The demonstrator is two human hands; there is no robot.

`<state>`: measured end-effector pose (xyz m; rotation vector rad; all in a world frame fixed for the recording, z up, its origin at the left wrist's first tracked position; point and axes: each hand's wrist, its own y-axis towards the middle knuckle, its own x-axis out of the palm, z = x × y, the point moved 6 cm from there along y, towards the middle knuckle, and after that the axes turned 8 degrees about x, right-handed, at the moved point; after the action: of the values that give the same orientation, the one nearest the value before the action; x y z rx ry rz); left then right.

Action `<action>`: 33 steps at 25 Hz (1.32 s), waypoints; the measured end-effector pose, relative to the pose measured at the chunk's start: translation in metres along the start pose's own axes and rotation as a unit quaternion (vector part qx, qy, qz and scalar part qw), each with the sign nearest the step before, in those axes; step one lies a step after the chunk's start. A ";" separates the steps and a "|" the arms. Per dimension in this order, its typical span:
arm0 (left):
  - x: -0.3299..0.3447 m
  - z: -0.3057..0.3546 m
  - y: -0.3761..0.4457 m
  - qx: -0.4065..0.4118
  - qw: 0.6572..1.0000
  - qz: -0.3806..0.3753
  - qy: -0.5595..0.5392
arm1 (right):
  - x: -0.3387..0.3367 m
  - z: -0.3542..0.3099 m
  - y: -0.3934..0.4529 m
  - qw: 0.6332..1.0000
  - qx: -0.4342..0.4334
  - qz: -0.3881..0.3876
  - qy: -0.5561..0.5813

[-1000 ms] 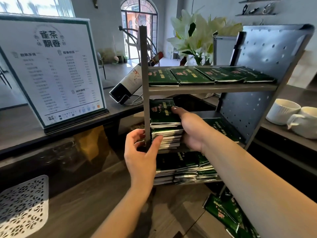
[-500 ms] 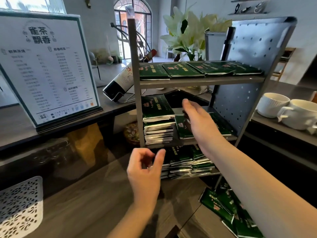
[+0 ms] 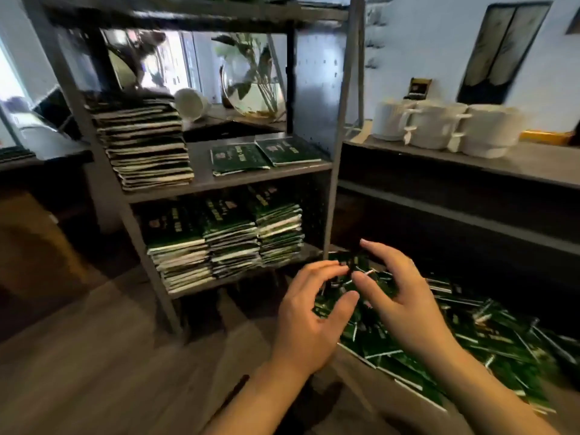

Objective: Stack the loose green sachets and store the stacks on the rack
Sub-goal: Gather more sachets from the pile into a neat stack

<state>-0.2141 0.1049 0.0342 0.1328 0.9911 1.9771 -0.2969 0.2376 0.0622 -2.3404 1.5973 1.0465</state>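
Head view: 3 stacks (image 3: 226,243) on rack (image 3: 340,152) bottom shelf, 1 stack (image 3: 142,146) at middle shelf's left edge. Left hand (image 3: 309,312), right hand (image 3: 398,296), fingers curled, reaching into loose green sachets (image 3: 470,334); grip unclear. Most sachets unstacked.

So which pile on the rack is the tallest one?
Find the grey metal rack and its middle shelf. The tallest pile stands at that shelf's left end. Beside it lie only two flat sachets, and the three piles on the shelf below are shorter.

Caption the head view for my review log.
Both hands reach into loose green sachets beside the stacked rack.
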 end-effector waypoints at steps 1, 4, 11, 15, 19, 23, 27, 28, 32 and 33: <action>0.014 -0.008 -0.007 0.002 1.000 -0.004 0.001 | 0.002 0.020 -0.009 1.000 -0.001 0.004 -0.013; 0.045 -0.030 -0.025 0.009 1.000 -0.005 -0.005 | 0.006 0.070 -0.035 0.999 -0.005 0.036 -0.027; 0.079 -0.077 -0.042 -0.019 0.987 -0.142 0.071 | 0.017 0.126 -0.064 0.982 0.025 0.075 -0.173; 0.076 -0.104 -0.046 -0.064 0.979 -0.156 0.111 | 0.032 0.127 -0.055 0.973 0.053 0.077 -0.212; 0.092 -0.116 -0.044 -0.055 0.960 -0.205 0.185 | 0.042 0.133 -0.041 0.957 0.056 0.099 -0.266; 0.096 -0.117 -0.037 -0.029 0.946 -0.207 0.247 | 0.042 0.141 -0.034 0.938 0.072 0.132 -0.313; 0.094 -0.104 -0.037 0.025 0.953 -0.169 0.251 | 0.037 0.138 -0.037 0.944 0.048 0.171 -0.278; 0.091 -0.101 -0.038 0.033 0.957 -0.158 0.240 | 0.032 0.138 -0.040 0.950 0.041 0.184 -0.247; 0.078 -0.087 -0.049 0.026 0.979 -0.125 0.160 | 0.008 0.132 -0.064 0.970 0.041 0.218 -0.101; 0.076 -0.083 -0.054 0.002 0.985 -0.121 0.127 | 0.002 0.133 -0.071 0.972 0.048 0.220 -0.072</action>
<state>-0.2599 0.1279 -0.0796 -0.2333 1.1159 1.7972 -0.2983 0.3278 -0.0585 -1.8411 2.1084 1.1504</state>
